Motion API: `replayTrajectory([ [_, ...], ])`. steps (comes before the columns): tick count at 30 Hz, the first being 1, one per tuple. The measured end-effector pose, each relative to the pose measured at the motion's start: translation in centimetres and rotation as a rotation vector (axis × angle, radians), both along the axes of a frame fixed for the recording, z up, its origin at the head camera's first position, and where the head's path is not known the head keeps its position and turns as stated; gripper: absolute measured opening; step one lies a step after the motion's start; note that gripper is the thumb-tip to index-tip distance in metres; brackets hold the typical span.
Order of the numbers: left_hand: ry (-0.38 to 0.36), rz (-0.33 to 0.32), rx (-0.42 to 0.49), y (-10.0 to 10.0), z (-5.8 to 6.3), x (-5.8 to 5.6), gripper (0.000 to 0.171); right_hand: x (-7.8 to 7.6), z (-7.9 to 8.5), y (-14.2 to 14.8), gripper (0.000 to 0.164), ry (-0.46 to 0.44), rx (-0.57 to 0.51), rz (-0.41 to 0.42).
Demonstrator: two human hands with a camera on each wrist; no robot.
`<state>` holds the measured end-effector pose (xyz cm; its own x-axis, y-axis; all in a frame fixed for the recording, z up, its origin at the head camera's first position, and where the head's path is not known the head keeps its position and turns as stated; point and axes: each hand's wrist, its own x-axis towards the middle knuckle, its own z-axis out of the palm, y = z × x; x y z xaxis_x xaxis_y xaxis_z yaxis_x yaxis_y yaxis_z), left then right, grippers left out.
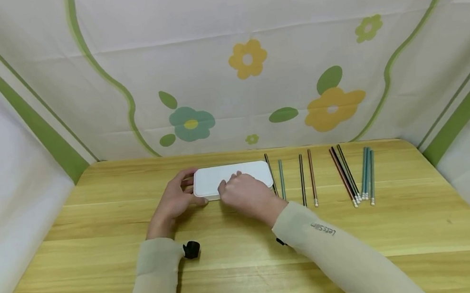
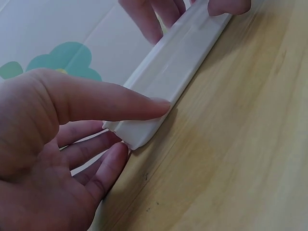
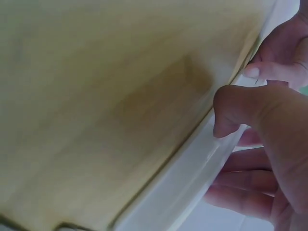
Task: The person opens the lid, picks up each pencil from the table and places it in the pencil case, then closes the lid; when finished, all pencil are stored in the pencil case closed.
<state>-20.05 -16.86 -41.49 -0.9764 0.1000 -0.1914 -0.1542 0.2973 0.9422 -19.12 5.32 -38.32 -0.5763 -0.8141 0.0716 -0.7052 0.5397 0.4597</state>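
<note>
A white, round-cornered pencil case (image 1: 209, 177) lies lengthwise on the wooden table. My left hand (image 1: 175, 198) holds its left end; in the left wrist view the thumb (image 2: 130, 103) presses the long front side while the other fingers wrap behind the end. Over the middle of the case is my right hand (image 1: 246, 192), fingers bent across the lid. The right wrist view shows the right thumb (image 3: 231, 113) against the front side, close to the lid's edge, with the fingers on the top. The lid is down on the case.
Right of the case lie a black pencil (image 1: 267, 162) at its end, a teal pencil (image 1: 281, 177), another black pencil (image 1: 302, 177) and a red pencil (image 1: 311, 172). Farther right are a red-and-black pencil group (image 1: 343, 173) and a teal group (image 1: 366, 171). A flowered cloth (image 1: 218, 72) hangs behind.
</note>
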Motion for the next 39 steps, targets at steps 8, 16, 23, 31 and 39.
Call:
replayTrajectory([
  [8,0.026,-0.036,-0.007,-0.2,-0.2,0.0,0.097,-0.5,-0.8,2.7,0.022,-0.146,-0.383,-0.075],
  [16,0.034,-0.049,-0.007,-0.3,-0.4,-0.1,0.097,-1.2,-1.8,7.3,0.055,-0.626,-0.78,-0.367],
  [23,0.04,-0.051,-0.017,-0.5,-0.5,0.0,0.095,-1.9,-2.6,8.6,0.063,-0.701,-0.907,-0.413],
  [31,0.047,-0.057,-0.006,-0.5,-0.6,-0.1,0.095,-2.4,-2.7,9.6,0.07,-0.786,-0.977,-0.454],
  [39,0.041,-0.06,-0.015,-0.4,-0.6,-0.1,0.097,-2.7,-2.4,10.3,0.062,-0.834,-1.083,-0.458],
])
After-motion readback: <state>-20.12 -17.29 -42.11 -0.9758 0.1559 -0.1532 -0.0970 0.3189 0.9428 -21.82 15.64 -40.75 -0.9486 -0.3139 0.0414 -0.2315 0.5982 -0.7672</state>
